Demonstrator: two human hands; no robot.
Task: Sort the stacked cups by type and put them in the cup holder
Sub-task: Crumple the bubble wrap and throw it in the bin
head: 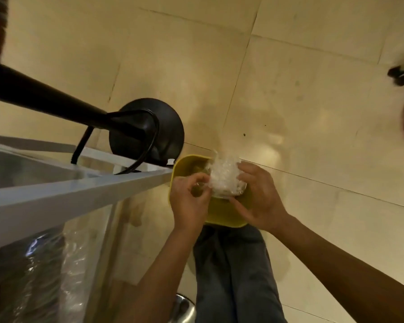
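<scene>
Holding a crumpled clear plastic wrap (224,177) in both hands above a yellow bin (222,214) on the tiled floor (301,101).

The left hand (189,201) pinches the wrap's near-left edge between thumb and fingertips, while the right hand (260,199) has its fingers closed around the right side of the bundle. Whether any cups sit inside the wrap cannot be told; it is blurred and glossy. The bin stands just beside the corner of a white metal frame (79,190), near a black round base (149,129) with a black pole (44,94) slanting up to the left. The person's jeans-clad legs (233,276) show below the bin.
</scene>
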